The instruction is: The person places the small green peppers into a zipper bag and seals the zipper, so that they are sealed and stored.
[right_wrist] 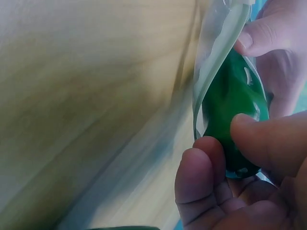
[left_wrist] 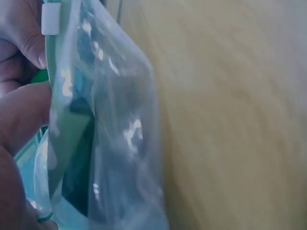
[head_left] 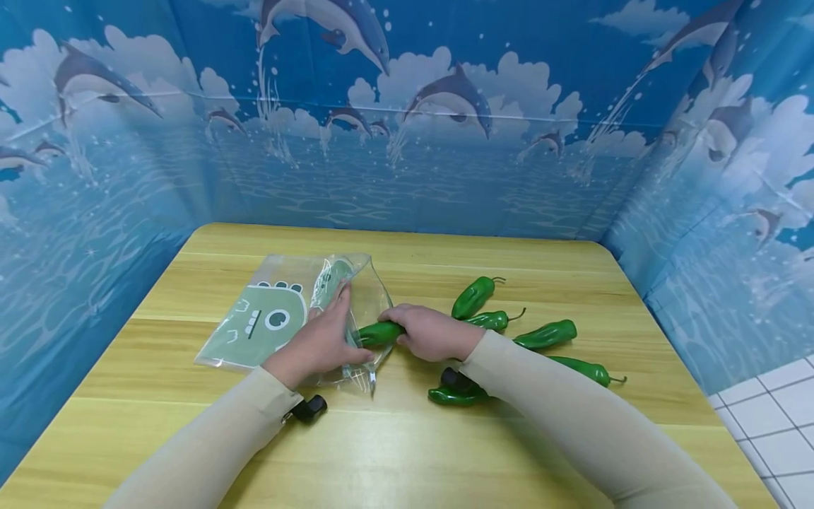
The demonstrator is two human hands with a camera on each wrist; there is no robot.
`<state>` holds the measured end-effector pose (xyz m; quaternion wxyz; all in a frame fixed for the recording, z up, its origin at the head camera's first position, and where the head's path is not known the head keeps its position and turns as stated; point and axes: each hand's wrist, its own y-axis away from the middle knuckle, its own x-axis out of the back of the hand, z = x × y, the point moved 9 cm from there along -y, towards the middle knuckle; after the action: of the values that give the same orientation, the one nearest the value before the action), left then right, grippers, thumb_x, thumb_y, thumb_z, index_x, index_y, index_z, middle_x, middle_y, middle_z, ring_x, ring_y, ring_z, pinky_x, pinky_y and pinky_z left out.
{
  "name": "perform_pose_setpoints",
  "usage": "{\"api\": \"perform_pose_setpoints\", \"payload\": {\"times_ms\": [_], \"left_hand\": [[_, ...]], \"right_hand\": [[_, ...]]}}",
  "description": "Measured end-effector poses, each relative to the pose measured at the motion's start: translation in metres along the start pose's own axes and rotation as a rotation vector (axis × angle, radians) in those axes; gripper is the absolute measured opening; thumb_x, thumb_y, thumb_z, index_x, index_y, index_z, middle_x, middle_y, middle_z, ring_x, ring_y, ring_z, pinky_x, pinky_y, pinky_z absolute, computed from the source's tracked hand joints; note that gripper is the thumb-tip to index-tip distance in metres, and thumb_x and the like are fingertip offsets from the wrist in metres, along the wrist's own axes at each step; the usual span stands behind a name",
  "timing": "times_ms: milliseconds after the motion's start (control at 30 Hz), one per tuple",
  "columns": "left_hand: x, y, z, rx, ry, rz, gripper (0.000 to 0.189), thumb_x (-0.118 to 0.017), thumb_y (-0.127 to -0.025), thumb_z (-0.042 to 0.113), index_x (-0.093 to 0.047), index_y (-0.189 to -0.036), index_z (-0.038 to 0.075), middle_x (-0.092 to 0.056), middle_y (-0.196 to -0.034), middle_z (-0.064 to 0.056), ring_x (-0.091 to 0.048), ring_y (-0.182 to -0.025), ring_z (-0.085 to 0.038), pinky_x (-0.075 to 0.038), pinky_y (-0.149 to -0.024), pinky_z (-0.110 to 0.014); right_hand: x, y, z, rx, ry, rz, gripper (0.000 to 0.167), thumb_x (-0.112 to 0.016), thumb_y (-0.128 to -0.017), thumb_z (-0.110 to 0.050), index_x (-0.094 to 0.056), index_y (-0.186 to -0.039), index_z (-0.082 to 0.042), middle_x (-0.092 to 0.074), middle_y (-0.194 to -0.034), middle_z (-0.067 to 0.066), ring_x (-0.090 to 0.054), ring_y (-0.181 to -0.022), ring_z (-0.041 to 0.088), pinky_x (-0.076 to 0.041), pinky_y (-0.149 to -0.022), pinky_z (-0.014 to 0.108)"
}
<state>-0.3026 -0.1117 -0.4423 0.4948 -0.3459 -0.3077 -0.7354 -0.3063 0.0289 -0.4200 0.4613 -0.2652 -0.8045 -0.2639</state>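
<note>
A clear slider bag (head_left: 213, 350) with a green cartoon monster print lies left of centre on the table, its mouth facing right. My left hand (head_left: 321, 343) grips the bag at its mouth, thumb along the near side of the opening. Between thumb and fingers, my right hand (head_left: 432, 334) holds a green pepper (head_left: 379, 334) by one end. In the right wrist view the far end of that pepper (right_wrist: 235, 96) is inside the bag's mouth. The white slider (left_wrist: 51, 19) sits on the bag's edge in the left wrist view.
Several loose green peppers lie right of my right hand, including one at the back (head_left: 473, 297) and one by the forearm (head_left: 453, 396), partly hidden. The wooden table (head_left: 407, 452) meets a dolphin-print curtain (head_left: 407, 184) at back and sides. White floor tiles (head_left: 772, 410) show at right.
</note>
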Motion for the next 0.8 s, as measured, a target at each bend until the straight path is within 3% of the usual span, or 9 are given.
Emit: {"api": "perform_pose_setpoints", "payload": {"times_ms": [200, 267, 533, 800], "left_hand": [[-0.002, -0.001, 0.002, -0.021, 0.059, 0.011, 0.144, -0.091, -0.079, 0.048, 0.016, -0.168, 0.013, 0.014, -0.178, -0.006, -0.04, -0.152, -0.045, -0.042, -0.118, -0.06], [-0.003, -0.002, 0.002, -0.019, 0.062, 0.013, 0.144, -0.092, -0.078, 0.047, 0.016, -0.168, 0.014, 0.014, -0.178, -0.005, -0.04, -0.151, -0.046, -0.05, -0.111, -0.055], [-0.004, -0.003, 0.002, -0.015, 0.099, 0.018, 0.147, -0.094, -0.076, 0.044, 0.017, -0.168, 0.013, 0.012, -0.178, -0.009, -0.044, -0.149, -0.044, -0.049, -0.113, -0.053], [-0.006, -0.002, 0.001, -0.005, 0.118, 0.01, 0.146, -0.093, -0.078, 0.044, 0.018, -0.168, 0.012, 0.01, -0.178, -0.012, -0.039, -0.153, -0.041, -0.046, -0.116, -0.052]], "right_hand": [[-0.002, -0.001, -0.002, -0.012, -0.016, 0.004, 0.046, -0.058, -0.107, -0.008, -0.054, -0.152, -0.012, -0.059, -0.146, 0.012, -0.061, -0.133, 0.025, -0.051, -0.112, 0.043], [-0.003, -0.002, -0.002, -0.014, -0.015, 0.005, 0.047, -0.058, -0.107, -0.007, -0.054, -0.153, -0.012, -0.058, -0.147, 0.013, -0.06, -0.134, 0.026, -0.051, -0.113, 0.044], [-0.007, -0.007, -0.004, -0.001, -0.039, 0.028, 0.043, -0.055, -0.104, 0.005, -0.06, -0.145, -0.007, -0.066, -0.14, 0.011, -0.062, -0.132, 0.026, -0.051, -0.113, 0.043], [-0.007, -0.012, 0.002, -0.076, -0.077, 0.074, 0.03, -0.063, -0.103, -0.003, -0.066, -0.133, -0.01, -0.073, -0.13, 0.009, -0.069, -0.122, 0.024, -0.055, -0.106, 0.043]]}}
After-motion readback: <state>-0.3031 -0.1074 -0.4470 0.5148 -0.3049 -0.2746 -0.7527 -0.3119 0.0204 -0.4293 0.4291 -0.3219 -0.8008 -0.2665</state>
